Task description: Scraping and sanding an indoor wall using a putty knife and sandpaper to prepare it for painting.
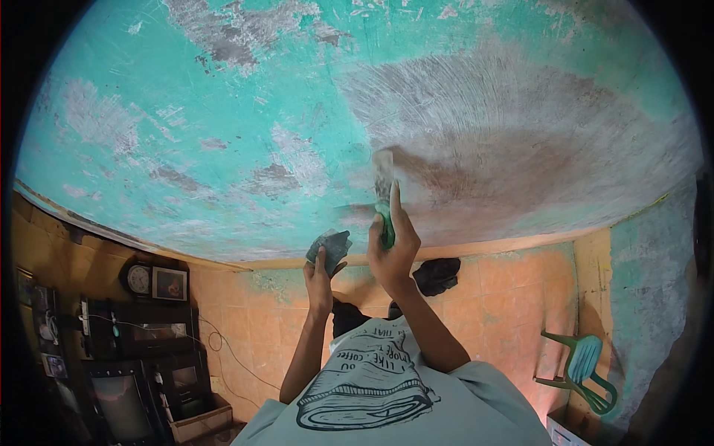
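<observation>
My right hand grips the green handle of a putty knife, index finger stretched along the blade. The blade points up at a turquoise painted wall, by the border of a large bare grey patch. Whether its tip touches the wall, I cannot tell. In my left hand is a folded dark grey sheet, apparently sandpaper, held between thumb and fingers a little lower and to the left. Smaller patches of worn paint mark the wall's left part.
A black crumpled bag or cloth lies on the orange tiled floor. To the right is a green plastic chair. At left, a dark cabinet bears a clock and framed picture; a thin cable crosses the floor.
</observation>
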Available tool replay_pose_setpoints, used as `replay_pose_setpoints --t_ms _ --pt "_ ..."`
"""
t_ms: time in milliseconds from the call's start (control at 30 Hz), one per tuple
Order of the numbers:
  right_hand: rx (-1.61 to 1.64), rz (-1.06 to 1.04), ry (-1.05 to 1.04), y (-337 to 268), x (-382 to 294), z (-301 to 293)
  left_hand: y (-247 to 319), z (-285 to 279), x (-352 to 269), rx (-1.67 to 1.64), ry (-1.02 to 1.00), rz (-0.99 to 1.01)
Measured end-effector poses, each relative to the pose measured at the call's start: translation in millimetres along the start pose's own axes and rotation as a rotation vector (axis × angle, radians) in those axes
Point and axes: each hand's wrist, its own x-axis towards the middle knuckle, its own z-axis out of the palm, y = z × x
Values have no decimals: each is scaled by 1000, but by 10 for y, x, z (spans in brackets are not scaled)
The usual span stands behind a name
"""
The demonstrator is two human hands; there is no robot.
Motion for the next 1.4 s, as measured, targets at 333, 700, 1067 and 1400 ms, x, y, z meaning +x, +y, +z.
replay_pose_setpoints --t_ms 333,700,1067,1400 --pt "-13 -5 -7 -62 55 -4 -29 -31 -44 -1 18 -28" --pt "43 -31 16 -166 149 -27 -75 -4 -97 -3 50 -57" --pt "12 32 -9 -131 39 -17 -88 29 -72 -15 -22 -72" --pt "5 -1 -13 -183 187 -52 16 46 -106 26 -9 -95"
